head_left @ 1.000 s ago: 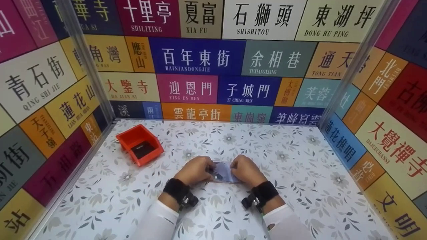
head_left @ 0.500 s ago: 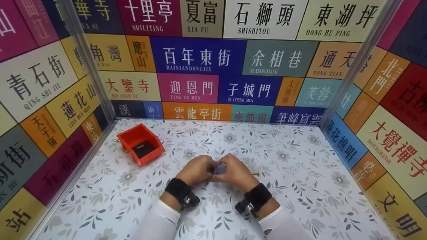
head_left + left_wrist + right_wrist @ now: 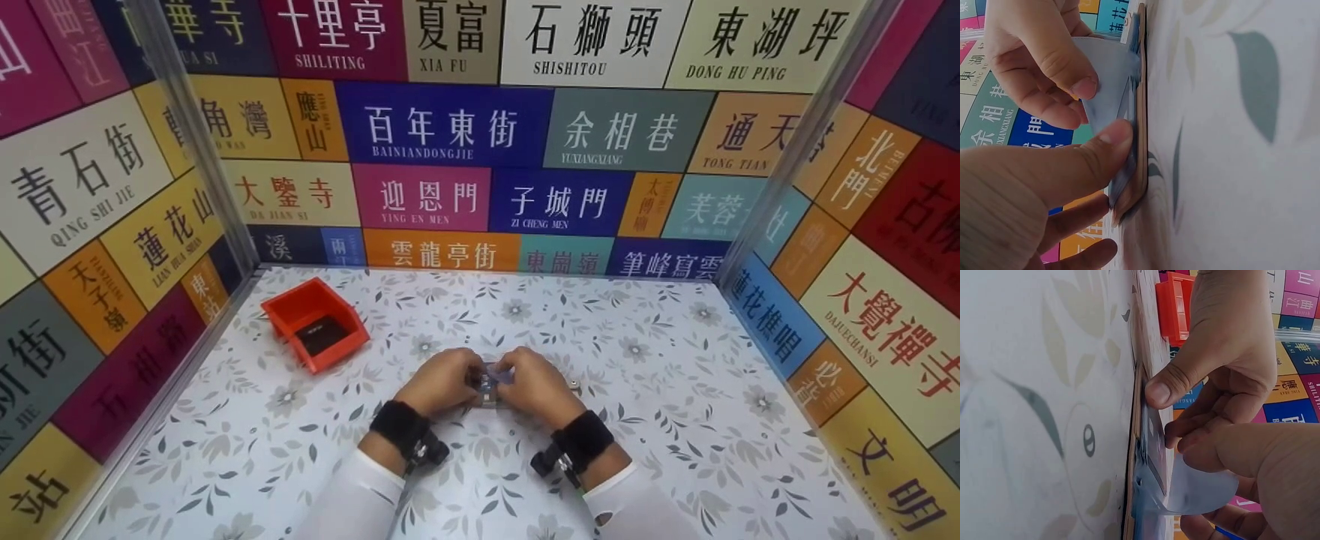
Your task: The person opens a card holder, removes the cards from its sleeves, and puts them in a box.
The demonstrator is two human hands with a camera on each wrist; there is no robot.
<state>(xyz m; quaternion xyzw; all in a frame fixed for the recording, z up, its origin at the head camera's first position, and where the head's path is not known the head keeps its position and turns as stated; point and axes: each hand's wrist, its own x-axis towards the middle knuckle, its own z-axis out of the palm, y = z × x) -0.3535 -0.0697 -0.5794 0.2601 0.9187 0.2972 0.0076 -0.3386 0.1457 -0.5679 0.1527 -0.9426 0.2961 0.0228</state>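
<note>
A flat phone-like slab (image 3: 487, 402) with a rose-gold edge lies on the patterned table between both hands. The left hand (image 3: 441, 381) grips its left end, the thumb pressing on top, as the right wrist view shows. A bluish clear film (image 3: 1203, 486) curls up from the slab's surface. The right hand (image 3: 536, 384) pinches this film between thumb and fingers; in the left wrist view the raised film (image 3: 1107, 62) stands bent away from the slab (image 3: 1141, 118). A small light corner of the slab shows beyond the right hand. Much of its top is hidden by the hands.
An orange-red open bin (image 3: 336, 357) stands at the back left, with a black flat item (image 3: 321, 334) inside. Panels with colourful printed signs (image 3: 442, 126) wall in the table at the back and both sides. Black straps with small cameras (image 3: 427, 448) circle both wrists.
A second ago the right hand was at the slab's right end and the film lay nearly flat. The right hand has since shifted left, and the film now bends upward. The left hand stays put.
</note>
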